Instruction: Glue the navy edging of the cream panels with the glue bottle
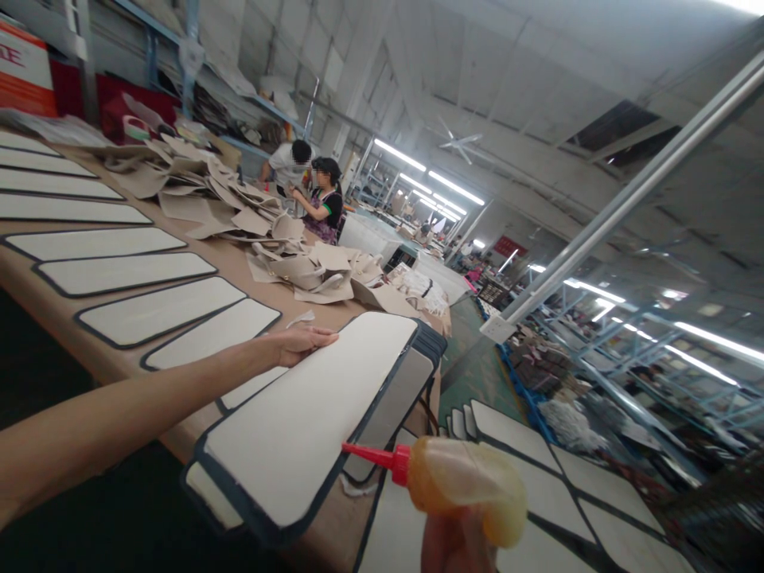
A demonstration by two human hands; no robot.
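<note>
A squeeze glue bottle [459, 481] with a red nozzle and amber contents is gripped in my right hand [457, 541]. Its tip is at the dark right edge of a long cream panel [310, 414] with rounded corners and a dark border. I cannot tell if the tip touches that edge. My left hand [305, 341] is closed on the panel's upper left edge, fingertips on its face. Beneath the panel is a stack of similar dark-edged pieces [430, 338], partly hidden by it.
Along the left of the brown-covered table [53, 314] lie several similar panels [161, 310]. Loose beige cut pieces [239, 199] are heaped behind them. More panels [537, 485] are spread at the lower right. Two people [322, 203] stand beyond the heap. A slanting metal post [597, 231] crosses the right side.
</note>
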